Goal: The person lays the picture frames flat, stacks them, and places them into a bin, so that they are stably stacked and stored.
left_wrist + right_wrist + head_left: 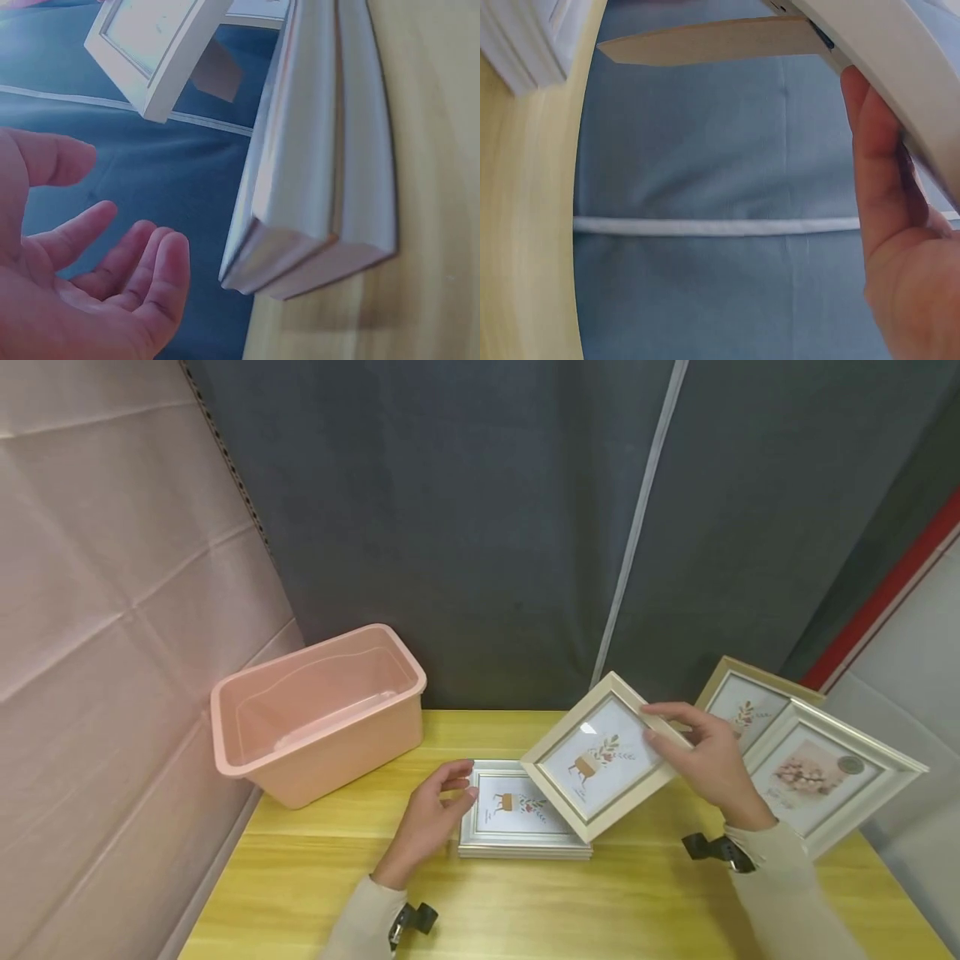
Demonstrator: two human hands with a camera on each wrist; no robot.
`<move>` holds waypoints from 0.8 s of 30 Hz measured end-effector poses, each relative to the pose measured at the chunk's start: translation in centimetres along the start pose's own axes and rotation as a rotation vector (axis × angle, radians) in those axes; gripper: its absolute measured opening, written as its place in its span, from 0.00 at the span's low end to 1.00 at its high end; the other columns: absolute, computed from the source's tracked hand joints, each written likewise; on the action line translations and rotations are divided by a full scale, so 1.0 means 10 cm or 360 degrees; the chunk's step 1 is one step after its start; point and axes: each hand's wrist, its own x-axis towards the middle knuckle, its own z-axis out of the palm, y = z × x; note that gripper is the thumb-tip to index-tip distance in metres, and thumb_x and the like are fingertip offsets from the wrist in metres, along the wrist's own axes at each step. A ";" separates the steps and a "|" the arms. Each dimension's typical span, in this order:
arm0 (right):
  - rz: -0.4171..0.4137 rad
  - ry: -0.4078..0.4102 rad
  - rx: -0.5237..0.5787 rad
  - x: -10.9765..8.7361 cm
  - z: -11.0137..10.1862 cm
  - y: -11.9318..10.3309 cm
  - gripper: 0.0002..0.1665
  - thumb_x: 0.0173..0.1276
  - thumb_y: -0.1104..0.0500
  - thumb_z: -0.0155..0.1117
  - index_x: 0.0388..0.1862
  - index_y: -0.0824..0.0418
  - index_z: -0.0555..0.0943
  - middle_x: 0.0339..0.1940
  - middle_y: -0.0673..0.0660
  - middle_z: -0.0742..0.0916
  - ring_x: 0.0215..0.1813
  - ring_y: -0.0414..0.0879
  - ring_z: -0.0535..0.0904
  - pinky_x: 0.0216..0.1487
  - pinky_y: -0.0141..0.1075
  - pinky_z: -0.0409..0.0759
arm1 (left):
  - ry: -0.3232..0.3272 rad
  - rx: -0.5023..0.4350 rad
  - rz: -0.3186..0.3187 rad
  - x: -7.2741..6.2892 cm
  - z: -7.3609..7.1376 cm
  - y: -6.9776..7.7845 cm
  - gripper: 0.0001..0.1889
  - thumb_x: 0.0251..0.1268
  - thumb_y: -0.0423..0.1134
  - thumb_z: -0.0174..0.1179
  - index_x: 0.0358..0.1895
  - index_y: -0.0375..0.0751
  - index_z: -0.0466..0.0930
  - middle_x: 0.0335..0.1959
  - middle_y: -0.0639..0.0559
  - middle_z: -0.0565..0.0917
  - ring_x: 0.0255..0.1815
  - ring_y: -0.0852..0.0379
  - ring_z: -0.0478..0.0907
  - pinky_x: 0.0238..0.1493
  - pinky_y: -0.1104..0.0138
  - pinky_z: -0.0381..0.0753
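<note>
My right hand point(701, 760) grips a cream picture frame point(551, 743) by its right edge, thumb on the front and fingers behind. The frame is tilted, and its picture shows a plant in a brown pot. In the right wrist view a brown stand leg point(712, 41) sticks out from its back. Below and left of it lies a stack of silver-white picture frames point(525, 852), the top one showing a similar picture. My left hand point(431, 818) is beside the stack's left edge, fingers loosely bent and holding nothing; the left wrist view shows a gap between fingers and stack.
A pink plastic bin point(337, 735) stands at the back left of the wooden table point(510, 910). On the right, a gold picture frame point(810, 689) and a silver picture frame point(847, 827) stand upright, overlapping. A dark curtain point(487, 527) hangs behind the table.
</note>
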 end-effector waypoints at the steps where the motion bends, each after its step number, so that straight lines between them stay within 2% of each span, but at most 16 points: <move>1: 0.0012 -0.0018 0.0037 -0.01 0.02 -0.01 0.19 0.68 0.72 0.72 0.56 0.59 0.88 0.55 0.46 0.90 0.37 0.34 0.87 0.29 0.30 0.86 | -0.0016 -0.0010 0.0015 0.01 0.01 0.04 0.23 0.76 0.45 0.66 0.71 0.53 0.78 0.68 0.49 0.82 0.66 0.46 0.80 0.64 0.51 0.83; 3: 0.0026 -0.0047 0.0108 -0.03 0.06 -0.03 0.19 0.68 0.72 0.71 0.56 0.59 0.88 0.55 0.47 0.90 0.36 0.36 0.87 0.29 0.32 0.86 | -0.0050 -0.0021 0.0034 0.04 0.02 0.11 0.23 0.76 0.46 0.66 0.71 0.55 0.78 0.68 0.51 0.82 0.66 0.48 0.80 0.65 0.52 0.83; 8: 0.0042 -0.0107 0.0299 -0.08 0.17 -0.02 0.19 0.68 0.75 0.69 0.56 0.63 0.88 0.55 0.42 0.89 0.32 0.39 0.88 0.26 0.35 0.87 | -0.0146 -0.0059 0.0115 0.12 0.04 0.25 0.23 0.77 0.46 0.65 0.72 0.56 0.77 0.69 0.54 0.82 0.66 0.51 0.80 0.64 0.59 0.82; 12: 0.0037 -0.0119 0.0430 -0.11 0.27 0.02 0.20 0.67 0.78 0.68 0.54 0.64 0.88 0.55 0.44 0.90 0.31 0.39 0.89 0.26 0.34 0.87 | -0.0186 -0.0119 0.0150 0.19 0.08 0.32 0.23 0.77 0.44 0.65 0.72 0.52 0.77 0.69 0.54 0.82 0.67 0.50 0.80 0.63 0.62 0.82; 13: 0.0040 -0.0123 0.0448 -0.12 0.29 0.02 0.20 0.67 0.78 0.68 0.54 0.63 0.88 0.55 0.45 0.91 0.32 0.39 0.89 0.27 0.34 0.87 | -0.0194 -0.0137 0.0143 0.21 0.09 0.33 0.23 0.77 0.44 0.65 0.72 0.52 0.77 0.69 0.54 0.82 0.67 0.51 0.80 0.63 0.62 0.81; 16: 0.0050 -0.0121 0.0412 -0.15 0.36 0.05 0.20 0.66 0.77 0.70 0.53 0.60 0.89 0.53 0.46 0.91 0.41 0.35 0.88 0.32 0.31 0.87 | -0.0241 -0.0190 0.0146 0.26 0.13 0.37 0.24 0.78 0.44 0.64 0.73 0.50 0.76 0.70 0.53 0.81 0.69 0.48 0.79 0.66 0.58 0.81; 19: 0.0045 -0.0144 0.0393 -0.21 0.43 0.06 0.21 0.65 0.76 0.71 0.52 0.58 0.90 0.53 0.46 0.91 0.49 0.33 0.86 0.35 0.31 0.87 | -0.0341 -0.0228 0.0141 0.27 0.16 0.38 0.25 0.79 0.44 0.62 0.75 0.49 0.75 0.72 0.51 0.79 0.72 0.45 0.76 0.70 0.56 0.79; 22: 0.0047 -0.0203 0.0502 -0.25 0.48 0.07 0.22 0.66 0.77 0.69 0.53 0.57 0.90 0.55 0.48 0.90 0.44 0.35 0.88 0.31 0.33 0.88 | -0.0493 -0.0266 0.0120 0.26 0.18 0.38 0.26 0.81 0.46 0.60 0.77 0.50 0.72 0.75 0.49 0.76 0.72 0.45 0.77 0.68 0.60 0.80; 24: 0.0057 -0.0233 0.0589 -0.28 0.51 0.07 0.23 0.66 0.78 0.68 0.53 0.57 0.89 0.55 0.47 0.90 0.41 0.37 0.88 0.28 0.35 0.88 | -0.0620 -0.0346 0.0097 0.25 0.20 0.36 0.26 0.82 0.47 0.57 0.79 0.50 0.70 0.74 0.45 0.76 0.66 0.46 0.80 0.62 0.62 0.83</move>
